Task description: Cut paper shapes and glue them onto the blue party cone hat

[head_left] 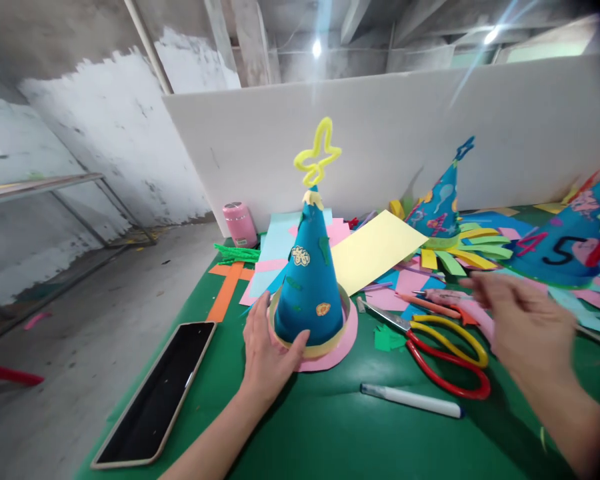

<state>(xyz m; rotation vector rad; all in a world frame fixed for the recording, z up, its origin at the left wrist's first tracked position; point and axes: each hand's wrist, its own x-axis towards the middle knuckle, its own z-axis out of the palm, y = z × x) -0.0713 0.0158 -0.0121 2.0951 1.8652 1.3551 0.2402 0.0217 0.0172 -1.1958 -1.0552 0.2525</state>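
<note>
A blue cone party hat stands upright on the green table, a yellow pipe-cleaner butterfly on its tip. Small flower and green cut-outs dot its side, and a cream and pink brim rings its base. My left hand holds the hat low on its left, thumb in front and fingers at the side. Over the right side of the table is my right hand, its fingers bent and blurred by motion. Near it lie a pink glue gun and scissors with red and yellow handles.
A phone lies at the left edge, a white marker in front. Behind are green pipe cleaners, a pink can, yellow paper and paper scraps. Two more decorated hats stand at right.
</note>
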